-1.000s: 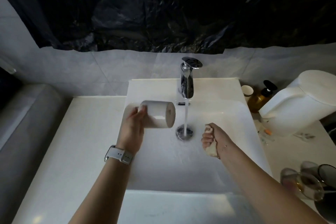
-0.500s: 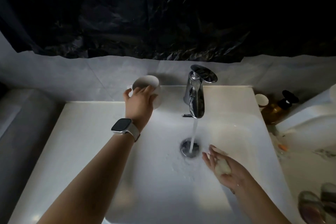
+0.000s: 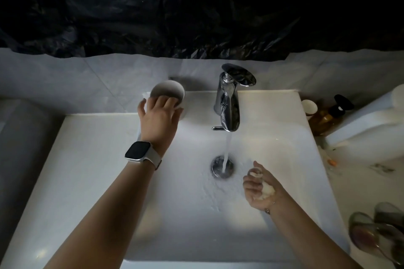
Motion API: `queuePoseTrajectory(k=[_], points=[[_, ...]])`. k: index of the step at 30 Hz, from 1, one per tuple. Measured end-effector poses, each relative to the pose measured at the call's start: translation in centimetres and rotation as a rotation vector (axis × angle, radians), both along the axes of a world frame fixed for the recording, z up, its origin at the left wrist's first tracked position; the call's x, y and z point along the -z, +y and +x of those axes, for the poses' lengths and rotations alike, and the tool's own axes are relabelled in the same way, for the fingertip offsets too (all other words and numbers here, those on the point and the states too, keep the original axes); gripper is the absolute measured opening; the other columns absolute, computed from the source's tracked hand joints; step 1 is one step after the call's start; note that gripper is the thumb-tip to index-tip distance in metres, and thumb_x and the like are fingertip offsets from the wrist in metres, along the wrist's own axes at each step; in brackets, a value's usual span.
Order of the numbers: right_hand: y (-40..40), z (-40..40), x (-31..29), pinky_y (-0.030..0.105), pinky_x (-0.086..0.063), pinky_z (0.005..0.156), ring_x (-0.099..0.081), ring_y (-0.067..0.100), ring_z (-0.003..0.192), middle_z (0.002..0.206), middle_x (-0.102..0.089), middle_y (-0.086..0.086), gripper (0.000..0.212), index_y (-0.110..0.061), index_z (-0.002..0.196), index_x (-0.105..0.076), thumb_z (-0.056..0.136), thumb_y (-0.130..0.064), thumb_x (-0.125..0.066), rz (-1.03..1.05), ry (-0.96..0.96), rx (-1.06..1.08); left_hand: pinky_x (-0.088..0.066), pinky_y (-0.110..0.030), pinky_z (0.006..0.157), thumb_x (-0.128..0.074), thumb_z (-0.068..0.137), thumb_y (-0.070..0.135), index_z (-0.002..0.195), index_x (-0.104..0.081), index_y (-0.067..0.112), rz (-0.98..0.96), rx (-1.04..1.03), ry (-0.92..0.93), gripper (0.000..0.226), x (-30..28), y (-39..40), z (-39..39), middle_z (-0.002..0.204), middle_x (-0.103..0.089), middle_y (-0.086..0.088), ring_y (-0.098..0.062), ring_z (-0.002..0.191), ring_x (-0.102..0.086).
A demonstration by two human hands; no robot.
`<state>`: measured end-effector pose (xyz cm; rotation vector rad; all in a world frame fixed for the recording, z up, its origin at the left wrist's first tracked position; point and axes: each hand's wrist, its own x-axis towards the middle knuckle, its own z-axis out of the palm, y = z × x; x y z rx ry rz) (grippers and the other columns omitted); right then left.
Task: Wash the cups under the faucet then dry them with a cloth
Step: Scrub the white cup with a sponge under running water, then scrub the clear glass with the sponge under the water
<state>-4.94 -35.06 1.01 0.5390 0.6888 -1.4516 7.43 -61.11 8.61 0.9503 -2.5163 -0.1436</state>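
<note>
Hiding white cup's (image 3: 168, 91) side, left hand (image 3: 158, 117), glasses (image 3: 380, 238) blurred

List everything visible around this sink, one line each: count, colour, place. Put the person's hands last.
white cup: 1, white, upright on the sink's back left corner
faucet: 1, chrome, back centre of the sink, water running
drain: 1, metal, basin floor under the stream
sink: 1, white, centre
pump bottle: 1, amber with black pump, right of the sink
small cup: 1, pale, beside the pump bottle
glass cups: at least 2, clear, blurred, bottom right
watch: 1, dark face, pale strap, left wrist
left hand: fingers on the white cup's near side
right hand: grips a pale wad, near the drain
</note>
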Motion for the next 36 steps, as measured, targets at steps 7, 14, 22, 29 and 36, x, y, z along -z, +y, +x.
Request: queuePoseTrajectory(k=[7, 14, 22, 29, 36], points=[[0.9, 1.0, -3.2, 0.015, -0.030, 0.033, -0.036, 0.010, 0.032, 0.042, -0.042, -0.003, 0.038, -0.020, 0.058, -0.046, 0.094, -0.028, -0.046, 0.490, 0.400, 0.055, -0.042, -0.047, 0.089, -0.068, 0.087, 0.018, 0.123, -0.059, 0.011, 0.107, -0.069, 0.241, 0.038, -2.0, 5.2, 2.1, 0.124, -0.060, -0.013, -0.036, 0.110, -0.050], [6.5, 1.6, -6.3, 0.038, -0.053, 0.074, -0.067, 0.022, 0.069, 0.083, -0.072, 0.006, 0.021, -0.014, 0.096, -0.068, 0.089, -0.032, -0.062, 0.558, 0.883, -0.099, -0.053, -0.021, 0.079, -0.064, 0.088, 0.009, 0.101, -0.067, 0.023, 0.756, 0.191, 0.148, 0.020, 0.2, 17.0, 3.7, 0.097, -0.067, 0.012, 0.003, 0.078, -0.063], [17.4, 1.3, -7.4, 0.042, -0.051, 0.083, -0.070, 0.022, 0.088, 0.101, -0.071, 0.003, 0.014, -0.023, 0.097, -0.067, 0.092, -0.016, -0.055, 0.408, 0.987, 0.089, -0.049, -0.013, 0.080, -0.058, 0.090, -0.002, 0.096, -0.069, 0.021, 1.112, 0.074, 0.254, 0.026, 1.3, 29.2, 2.0, 0.094, -0.075, 0.010, -0.001, 0.087, -0.068], [27.2, -0.8, -6.7, 0.042, -0.053, 0.081, -0.069, 0.023, 0.088, 0.099, -0.070, 0.002, 0.012, -0.023, 0.096, -0.069, 0.091, -0.017, -0.061, 0.468, 1.049, 0.163, -0.052, -0.020, 0.080, -0.061, 0.089, 0.000, 0.096, -0.066, 0.025, 1.189, 0.113, 0.197, 0.026, 2.0, 39.5, -1.5, 0.097, -0.074, 0.011, 0.000, 0.085, -0.067], [34.2, -4.2, -5.5, 0.019, -0.046, 0.064, -0.064, 0.008, 0.075, 0.081, -0.067, -0.004, 0.007, -0.018, 0.091, -0.062, 0.094, -0.020, -0.056, 0.609, 1.148, 0.125, -0.049, -0.015, 0.094, -0.073, 0.085, 0.013, 0.129, -0.051, 0.025, 1.081, 0.304, -0.059, 0.050, 4.4, 46.1, -8.6, 0.123, -0.057, 0.010, -0.005, 0.111, -0.057]])
